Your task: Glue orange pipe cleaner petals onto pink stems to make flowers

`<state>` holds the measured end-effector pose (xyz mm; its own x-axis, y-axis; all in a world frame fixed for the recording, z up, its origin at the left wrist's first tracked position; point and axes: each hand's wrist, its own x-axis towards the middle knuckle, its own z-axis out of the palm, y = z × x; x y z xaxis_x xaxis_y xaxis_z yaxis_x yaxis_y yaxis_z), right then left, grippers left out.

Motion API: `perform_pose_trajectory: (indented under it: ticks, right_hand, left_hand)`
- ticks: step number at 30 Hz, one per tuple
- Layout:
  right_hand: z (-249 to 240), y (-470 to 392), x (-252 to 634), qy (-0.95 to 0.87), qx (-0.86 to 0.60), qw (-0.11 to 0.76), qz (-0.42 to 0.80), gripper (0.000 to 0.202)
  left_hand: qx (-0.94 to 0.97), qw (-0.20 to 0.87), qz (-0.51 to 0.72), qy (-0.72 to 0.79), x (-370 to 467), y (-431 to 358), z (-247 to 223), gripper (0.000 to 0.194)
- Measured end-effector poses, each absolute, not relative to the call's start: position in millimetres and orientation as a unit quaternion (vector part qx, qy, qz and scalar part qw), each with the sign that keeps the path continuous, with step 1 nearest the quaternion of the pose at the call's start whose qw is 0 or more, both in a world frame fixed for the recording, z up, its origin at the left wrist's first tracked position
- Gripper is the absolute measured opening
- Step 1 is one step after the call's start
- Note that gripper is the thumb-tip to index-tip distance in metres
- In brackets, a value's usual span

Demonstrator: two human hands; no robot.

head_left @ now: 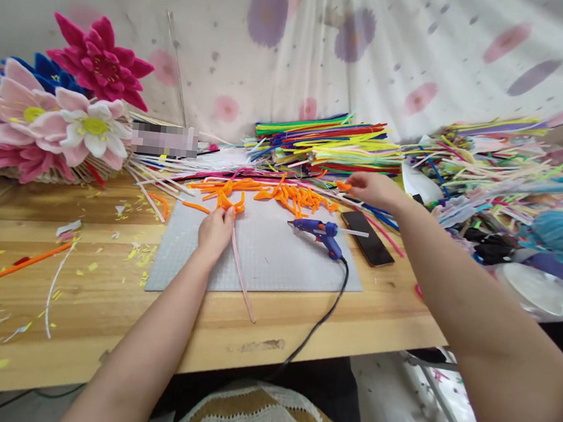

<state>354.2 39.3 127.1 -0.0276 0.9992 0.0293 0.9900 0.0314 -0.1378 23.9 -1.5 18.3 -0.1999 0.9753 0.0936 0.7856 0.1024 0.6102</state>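
My left hand [215, 232] is closed over the left part of a grey cutting mat [265, 266]. It pinches an orange pipe-cleaner flower [231, 202], and a pale pink pipe-cleaner stem [241, 270] trails from the fingers toward the table's front edge. Beyond the mat's back right corner, my right hand [375, 188] has its fingertips together on a small orange pipe-cleaner petal [343, 186]. Between the hands lies a heap of bent orange pipe-cleaner pieces [298, 196]. A blue glue gun [317, 228] rests on the mat, its nozzle pointing left.
Right of the mat lies a dark phone [368, 239]. The glue gun's black cord [323, 319] runs over the front edge. Bundles of coloured pipe cleaners [329, 142] line the back, with finished fuzzy flowers [100, 64] at left. Yellow scraps [143, 257] litter the wooden table [100, 313].
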Motion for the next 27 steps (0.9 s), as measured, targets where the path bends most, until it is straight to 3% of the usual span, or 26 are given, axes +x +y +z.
perform_pose_trajectory:
  ticks: [5, 9, 12, 15, 17, 20, 24, 27]
  right_hand:
    - [162, 19, 309, -0.778, -0.605, 0.169, 0.008, 0.025]
    - [161, 1, 256, -0.835, -0.517, 0.188, 0.008, 0.022]
    - [138, -9, 219, -0.870, -0.462, 0.170, 0.022, 0.020]
    - [104, -14, 192, -0.899, -0.404, 0.164, 0.036, 0.019]
    - [83, -16, 181, -0.906, -0.380, 0.181, 0.038, 0.019]
    - [60, -17, 174, -0.900, -0.370, 0.224, 0.063, 0.020]
    - [54, -26, 188, -0.851, -0.399, 0.289, 0.182, 0.028]
    - [63, -41, 223, -0.811, -0.423, 0.270, 0.300, 0.026]
  left_hand:
    - [0.597, 0.157, 0.305, 0.726, 21, -9, 19, 0.039]
    - [0.564, 0.187, 0.449, 0.668, 22, -19, 24, 0.033]
    - [0.484, 0.397, 0.550, 0.553, 28, -27, 32, 0.028]
    - [0.385, 0.630, 0.511, 0.440, 32, -38, 38, 0.027]
    - [0.352, 0.684, 0.480, 0.422, 31, -44, 39, 0.022]
    - [0.340, 0.676, 0.490, 0.433, 24, -47, 36, 0.012]
    - [0.349, 0.647, 0.530, 0.423, 16, -43, 32, 0.016]
    - [0.352, 0.626, 0.558, 0.416, 14, -39, 30, 0.018]
